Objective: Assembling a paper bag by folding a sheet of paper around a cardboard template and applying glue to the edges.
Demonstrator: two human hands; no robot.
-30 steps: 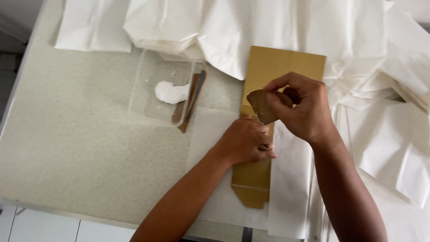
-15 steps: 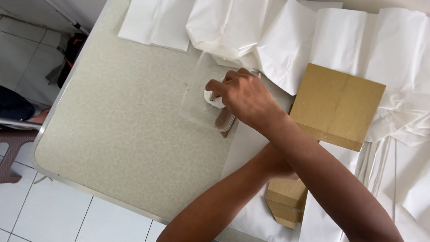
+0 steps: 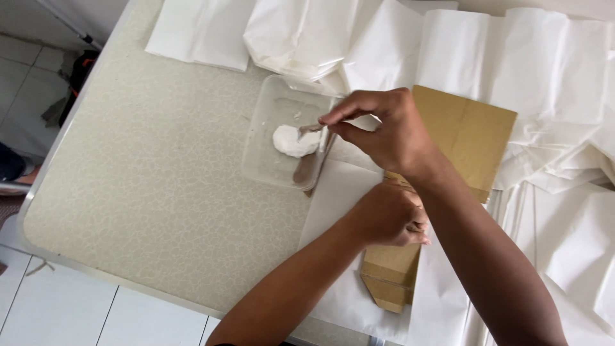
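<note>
My right hand (image 3: 383,130) reaches across to a clear plastic tray (image 3: 269,134) and pinches the top of a thin brown stick (image 3: 312,163), whose end touches a white blob of paste (image 3: 293,141) in the tray. My left hand (image 3: 389,216) presses down on a folded brown paper bag (image 3: 471,134) that lies on a white sheet (image 3: 333,211). The bag's pointed lower end (image 3: 389,282) shows below my left hand.
Several white paper bags and sheets (image 3: 500,57) are heaped along the back and right of the beige patterned table (image 3: 154,186). The table's front edge (image 3: 96,272) runs over a tiled floor at the lower left.
My right hand left the brown bag, moved left to the tray and took hold of the stick at the paste. My left hand stayed on the bag. The camera view shifted.
</note>
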